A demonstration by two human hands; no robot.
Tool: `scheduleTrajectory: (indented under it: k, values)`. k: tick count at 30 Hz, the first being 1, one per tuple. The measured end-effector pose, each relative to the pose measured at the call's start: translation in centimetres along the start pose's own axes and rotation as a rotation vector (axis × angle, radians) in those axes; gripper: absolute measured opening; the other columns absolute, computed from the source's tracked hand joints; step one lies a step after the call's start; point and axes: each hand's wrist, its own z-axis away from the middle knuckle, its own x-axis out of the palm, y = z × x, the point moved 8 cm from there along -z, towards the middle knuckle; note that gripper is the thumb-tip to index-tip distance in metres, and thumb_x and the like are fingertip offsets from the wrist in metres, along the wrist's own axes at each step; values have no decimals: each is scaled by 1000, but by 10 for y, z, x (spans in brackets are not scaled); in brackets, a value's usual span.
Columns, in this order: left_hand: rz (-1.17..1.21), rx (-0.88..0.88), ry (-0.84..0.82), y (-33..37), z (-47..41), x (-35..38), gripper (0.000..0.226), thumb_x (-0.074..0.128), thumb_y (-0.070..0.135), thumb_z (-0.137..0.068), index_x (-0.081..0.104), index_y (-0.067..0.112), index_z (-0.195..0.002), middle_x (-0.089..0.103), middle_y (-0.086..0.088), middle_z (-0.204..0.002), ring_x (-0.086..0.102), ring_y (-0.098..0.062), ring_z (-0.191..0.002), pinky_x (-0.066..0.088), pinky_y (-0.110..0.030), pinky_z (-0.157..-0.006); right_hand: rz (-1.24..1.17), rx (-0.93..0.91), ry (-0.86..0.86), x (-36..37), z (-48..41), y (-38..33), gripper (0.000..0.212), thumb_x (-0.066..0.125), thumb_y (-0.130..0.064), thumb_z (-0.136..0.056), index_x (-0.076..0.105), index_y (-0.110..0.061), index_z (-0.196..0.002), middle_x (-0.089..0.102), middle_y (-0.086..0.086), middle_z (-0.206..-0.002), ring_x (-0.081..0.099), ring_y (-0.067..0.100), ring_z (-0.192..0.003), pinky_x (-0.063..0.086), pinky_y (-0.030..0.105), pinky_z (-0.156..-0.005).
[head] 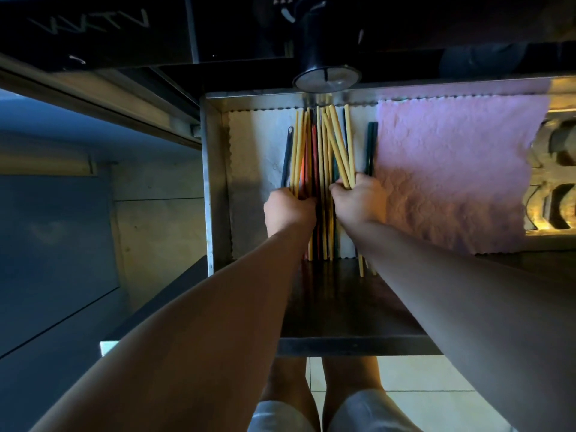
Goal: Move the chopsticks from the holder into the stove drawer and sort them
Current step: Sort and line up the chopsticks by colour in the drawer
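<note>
The open stove drawer (pixel 215 182) of bare metal holds a pile of chopsticks (pixel 321 157) lying lengthwise: several pale wooden ones, some red, some dark. My left hand (pixel 288 210) is closed around a bunch of pale and red chopsticks on the pile's left side. My right hand (pixel 361 201) grips several pale wooden chopsticks that fan upward to the left. A pair of dark green chopsticks (pixel 371 148) lies apart on the right, and a single dark one (pixel 286 157) lies on the left. The black holder (pixel 325 57) stands above the drawer's back edge.
A white cloth (pixel 258 157) lines the drawer's left part and a pink cloth (pixel 458 176) covers the right part. A dark panel (pixel 343 307) forms the drawer's front. Pale cabinets stand to the left, ornate metalwork (pixel 554 182) to the right. My knees show below over a tiled floor.
</note>
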Motion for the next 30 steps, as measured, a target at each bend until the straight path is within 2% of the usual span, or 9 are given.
scheduleTrajectory:
  k: [3, 5, 9, 13, 19, 22, 25, 27, 30]
  values:
    - [-16, 4, -23, 7, 3, 5, 29, 69, 28, -80, 66, 7, -99, 63, -5, -86, 63, -23, -78, 49, -27, -62, 14, -3, 10, -3, 0, -1, 26, 63, -26, -88, 69, -6, -104, 69, 14, -102, 65, 29, -96, 51, 32, -82]
    - [-7, -19, -27, 9, 5, 5, 35, 70, 31, -79, 64, 7, -103, 58, -2, -83, 58, -21, -77, 48, -28, -65, 27, -12, 16, -4, 1, -2, 25, 62, -26, -88, 69, -6, -100, 69, 14, -99, 65, 30, -93, 51, 33, -80]
    - [6, -32, -9, 7, 4, -2, 42, 67, 36, -79, 66, 8, -111, 63, -4, -92, 56, -19, -77, 43, -27, -65, 66, -25, 15, -2, 2, -6, 27, 63, -27, -87, 68, -5, -100, 69, 15, -100, 65, 31, -95, 54, 37, -84]
    - [33, 8, -7, 8, 5, -12, 40, 62, 37, -80, 68, 7, -106, 69, -11, -97, 66, -28, -86, 47, -26, -68, 107, -2, -9, 4, 4, -9, 33, 67, -33, -84, 66, -9, -106, 68, 12, -109, 64, 31, -102, 53, 40, -88]
    - [72, 54, -43, 11, 11, -16, 38, 56, 33, -87, 66, 4, -109, 69, -13, -100, 65, -30, -90, 44, -26, -68, 237, -30, -28, 5, 2, -18, 24, 59, -23, -91, 64, -6, -108, 66, 14, -114, 62, 31, -109, 47, 31, -86]
    - [94, 48, -45, 12, 16, -15, 36, 54, 32, -88, 65, 6, -112, 68, -12, -103, 65, -30, -95, 51, -30, -79, 197, 12, -6, -2, 0, -17, 26, 62, -24, -89, 65, -6, -107, 67, 13, -113, 63, 30, -107, 48, 30, -84]
    - [123, 32, -39, 12, 19, -13, 37, 52, 30, -90, 61, 9, -118, 66, -11, -109, 63, -29, -100, 52, -37, -91, 105, 12, -4, -6, 1, -17, 27, 65, -30, -87, 65, -4, -94, 68, 15, -102, 64, 31, -97, 44, 28, -73]
    - [125, 24, -22, 13, 19, -11, 34, 52, 27, -91, 59, 10, -120, 65, -8, -108, 63, -26, -98, 51, -31, -85, 63, 21, -11, -9, 2, -15, 27, 61, -30, -86, 65, -4, -95, 67, 15, -99, 64, 32, -94, 40, 26, -71]
    - [134, 35, 18, 15, 19, -6, 26, 60, 25, -89, 62, 12, -111, 63, -3, -94, 61, -22, -85, 48, -27, -75, 8, 81, -43, -14, 3, -7, 32, 52, -30, -91, 60, -7, -112, 64, 14, -107, 62, 32, -101, 36, 25, -73]
